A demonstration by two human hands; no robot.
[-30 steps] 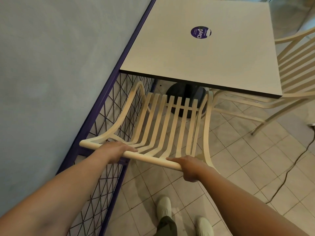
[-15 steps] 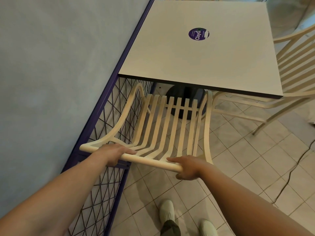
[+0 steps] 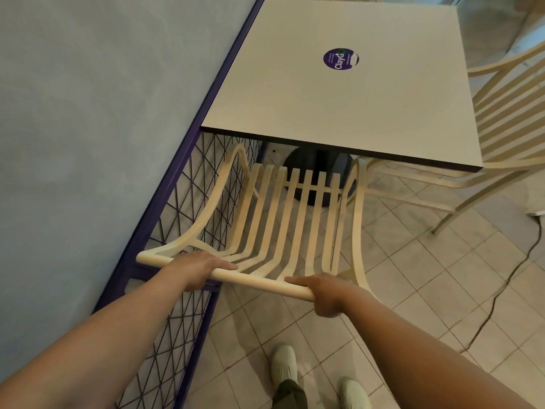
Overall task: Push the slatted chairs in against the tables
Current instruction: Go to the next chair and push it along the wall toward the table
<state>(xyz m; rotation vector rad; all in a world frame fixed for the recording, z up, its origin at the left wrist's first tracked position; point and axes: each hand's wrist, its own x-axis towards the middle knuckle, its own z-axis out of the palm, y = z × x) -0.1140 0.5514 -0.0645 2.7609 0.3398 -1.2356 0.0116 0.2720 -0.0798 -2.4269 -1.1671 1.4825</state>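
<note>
Gripping chair (image 3: 283,219) top rail with left hand (image 3: 197,268) and right hand (image 3: 326,293), fingers closed; push straight, evenly, clear of left fence (image 3: 182,208), under desk (image 3: 348,101).

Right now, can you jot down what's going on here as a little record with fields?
Setting: tiled floor, blue wall on the left, purple wire-mesh fence along it
Table: square pale table with a round purple sticker
Chair being handled: cream slatted chair, its front reaching under the table edge
Left hand: gripping the chair's top rail
Right hand: gripping the same rail, nearer its right end
Second chair: at the table's right side
Other: dark cable on the floor
</note>
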